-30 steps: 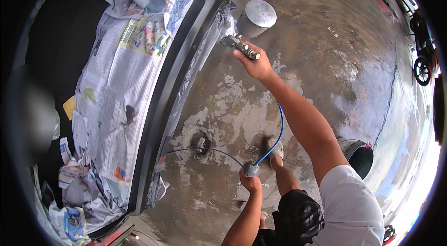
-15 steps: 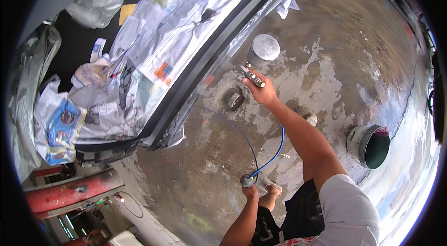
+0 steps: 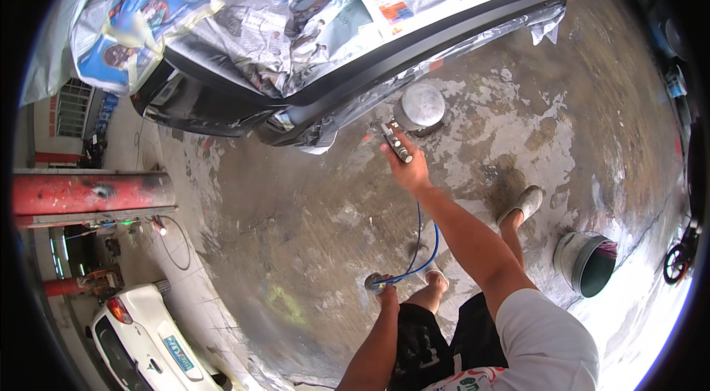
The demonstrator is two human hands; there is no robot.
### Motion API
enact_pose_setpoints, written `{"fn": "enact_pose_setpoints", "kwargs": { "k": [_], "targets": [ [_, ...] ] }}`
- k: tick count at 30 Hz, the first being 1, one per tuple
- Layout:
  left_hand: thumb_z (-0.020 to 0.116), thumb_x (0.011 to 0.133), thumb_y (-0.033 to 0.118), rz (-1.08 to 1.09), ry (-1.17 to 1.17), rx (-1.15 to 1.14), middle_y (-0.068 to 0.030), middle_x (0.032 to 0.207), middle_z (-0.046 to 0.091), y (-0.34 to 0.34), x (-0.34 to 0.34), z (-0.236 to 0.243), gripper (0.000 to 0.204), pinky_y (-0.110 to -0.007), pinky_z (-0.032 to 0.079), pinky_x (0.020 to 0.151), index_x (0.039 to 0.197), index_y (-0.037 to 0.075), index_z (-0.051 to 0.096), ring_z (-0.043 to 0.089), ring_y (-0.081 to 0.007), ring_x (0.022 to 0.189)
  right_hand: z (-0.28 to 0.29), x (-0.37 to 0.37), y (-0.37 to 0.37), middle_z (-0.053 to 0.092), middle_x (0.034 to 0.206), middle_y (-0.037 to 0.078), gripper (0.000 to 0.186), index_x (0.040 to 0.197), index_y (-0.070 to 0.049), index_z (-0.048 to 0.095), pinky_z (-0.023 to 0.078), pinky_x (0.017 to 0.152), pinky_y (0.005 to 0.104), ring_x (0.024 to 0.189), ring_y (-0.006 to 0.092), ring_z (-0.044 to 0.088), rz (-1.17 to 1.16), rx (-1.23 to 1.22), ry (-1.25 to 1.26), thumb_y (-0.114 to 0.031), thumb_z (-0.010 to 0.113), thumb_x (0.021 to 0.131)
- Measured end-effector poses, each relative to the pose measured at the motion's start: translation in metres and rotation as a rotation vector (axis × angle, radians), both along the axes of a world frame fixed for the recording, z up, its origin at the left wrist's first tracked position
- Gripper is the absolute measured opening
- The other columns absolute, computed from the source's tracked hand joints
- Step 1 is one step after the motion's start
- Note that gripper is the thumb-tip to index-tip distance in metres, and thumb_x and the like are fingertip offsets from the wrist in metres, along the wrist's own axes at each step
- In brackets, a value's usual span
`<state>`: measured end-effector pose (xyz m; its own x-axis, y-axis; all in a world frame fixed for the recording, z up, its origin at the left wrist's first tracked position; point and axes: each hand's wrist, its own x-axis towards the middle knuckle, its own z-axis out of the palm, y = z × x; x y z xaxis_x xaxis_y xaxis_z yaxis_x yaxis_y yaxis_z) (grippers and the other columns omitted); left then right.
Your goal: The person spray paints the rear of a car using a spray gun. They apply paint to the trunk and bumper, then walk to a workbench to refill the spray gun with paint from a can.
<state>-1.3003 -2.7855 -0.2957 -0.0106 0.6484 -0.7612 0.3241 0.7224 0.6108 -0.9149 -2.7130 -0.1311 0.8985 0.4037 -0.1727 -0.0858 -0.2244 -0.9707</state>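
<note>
Stained concrete spreads beneath us, alongside a dark panel under newspaper. Our right grip is wrapped round the gun, its cup near the panel; our left grip is curled round a grey fitting beside the blue hose. We judge that the cup could knock the panel if we reach too far, and slack hose could snag our left foot if the left grip loosens. Compared with half a second ago, our view is turned toward the panel's corner, more of the white car shows, our right foot stands farther out, and both grips keep their holds.
</note>
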Motion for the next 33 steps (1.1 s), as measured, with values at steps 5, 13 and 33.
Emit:
{"fn": "enact_pose_setpoints", "kwargs": {
  "k": [5, 13, 33],
  "targets": [
    [0.046, 0.098, 0.073, 0.087, -0.014, -0.183, -0.0010, 0.110, 0.068, 0.018, -0.034, 0.011, 0.060, -0.038, 0.046, 0.090, 0.116, 0.016, 0.058, 0.064, -0.0143, 0.109, 0.001, -0.059, 0.065, 0.075, 0.107, 0.016, 0.054, 0.140, -0.026, 0.061, 0.054, 0.088, 0.0441, 0.107, 0.0391, 0.069, 0.091, 0.007, 0.005, -0.047, 0.073, 0.092],
    [0.043, 0.097, 0.076, 0.128, 0.022, -0.141, -0.0074, 0.123, 0.067, 0.009, -0.024, 0.026, 0.069, -0.048, 0.042, 0.105, 0.121, 0.013, 0.058, 0.061, -0.0231, 0.124, 0.025, -0.004, 0.039, 0.075, 0.097, 0.018, 0.042, 0.121, -0.009, 0.070, 0.054, 0.082, 0.0398, 0.096, 0.0386, 0.071, 0.015, 0.093, -0.055, -0.040, 0.075, 0.093],
    [0.067, 0.089, 0.025, -1.366, 0.265, 0.554, -0.0184, 0.103, 0.074, -0.208, 0.309, 0.024, 0.030, -0.051, 0.057, 0.083, 0.117, 0.013, 0.069, 0.069, -0.0431, 0.097, 0.037, 0.422, -0.356, 0.075, 0.092, 0.015, 0.045, 0.116, -0.008, 0.072, 0.053, 0.085, 0.0404, 0.089, 0.0309, 0.072, -0.311, -0.150, -0.097, -0.047, 0.074, 0.093]
  ]
}}
